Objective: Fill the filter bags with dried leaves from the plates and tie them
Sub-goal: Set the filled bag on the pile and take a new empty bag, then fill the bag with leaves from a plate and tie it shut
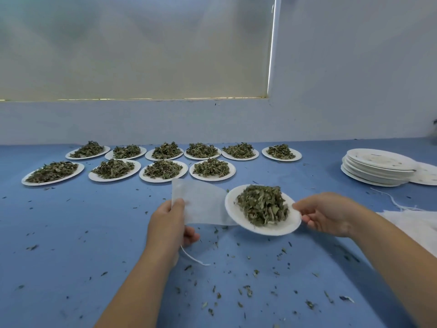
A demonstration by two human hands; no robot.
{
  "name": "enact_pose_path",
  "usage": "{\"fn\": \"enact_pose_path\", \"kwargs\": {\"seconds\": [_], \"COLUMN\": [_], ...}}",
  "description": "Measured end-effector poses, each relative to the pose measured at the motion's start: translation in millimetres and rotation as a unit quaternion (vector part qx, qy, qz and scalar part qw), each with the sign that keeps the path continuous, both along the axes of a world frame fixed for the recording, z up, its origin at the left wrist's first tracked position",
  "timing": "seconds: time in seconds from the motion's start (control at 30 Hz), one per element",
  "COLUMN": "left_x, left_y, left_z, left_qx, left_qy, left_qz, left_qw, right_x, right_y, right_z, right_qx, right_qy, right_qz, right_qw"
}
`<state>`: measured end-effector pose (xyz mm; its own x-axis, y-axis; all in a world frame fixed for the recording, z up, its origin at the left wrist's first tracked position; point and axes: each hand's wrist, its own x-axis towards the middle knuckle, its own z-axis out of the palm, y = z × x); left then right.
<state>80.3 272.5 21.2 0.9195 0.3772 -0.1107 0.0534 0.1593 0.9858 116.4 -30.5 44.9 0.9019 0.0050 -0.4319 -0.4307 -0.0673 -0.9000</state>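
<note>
1. Head view: the left hand (169, 223) pinches a white, thin, see-through filter bag (203, 204) at its near corner, thumb on top and fingers curled beneath. The bag hangs flat and limp above the blue table (71, 233), and its far edge touches the rim of the held plate.
2. A white drawstring (194, 258) trails down from below the left hand onto the table.
3. The right hand (326, 214) grips a white paper plate (279, 229) by its right rim, thumb above, fingers under. The plate tilts down toward the bag.
4. Dried leaves (262, 204), crumpled, dull green and brown, sit heaped on that plate.
5. Behind, ten more leaf-heaped plates (163, 180) stand in two rows, six at the back and four in front.
6. At far right are a stack of empty plates (378, 166) and a pile of white filter bags (416, 223).
7. Leaf crumbs (248, 290) litter the near table.
</note>
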Motion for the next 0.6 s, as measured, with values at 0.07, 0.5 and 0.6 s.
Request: {"fn": "enact_pose_path", "kwargs": {"seconds": [0.07, 0.5, 0.6], "left_x": [-3.3, -19.4, -17.5], "left_y": [3.0, 19.4, 23.4], "left_z": [3.5, 16.4, 16.6], "left_qx": [-0.007, -0.124, -0.125], "left_qy": [-0.005, -0.022, -0.027], "left_qz": [0.019, 0.026, 0.031], "left_qw": [1.0, 0.992, 0.991], "right_x": [-11.6, -30.5, -33.8], "right_y": [5.2, 18.8, 19.4], "right_z": [-3.0, -11.8, -11.1], "right_qx": [-0.007, -0.067, -0.103], "right_qy": [0.002, -0.02, -0.032], "right_qz": [0.04, 0.124, 0.134], "right_qw": [0.999, 0.99, 0.985]}}
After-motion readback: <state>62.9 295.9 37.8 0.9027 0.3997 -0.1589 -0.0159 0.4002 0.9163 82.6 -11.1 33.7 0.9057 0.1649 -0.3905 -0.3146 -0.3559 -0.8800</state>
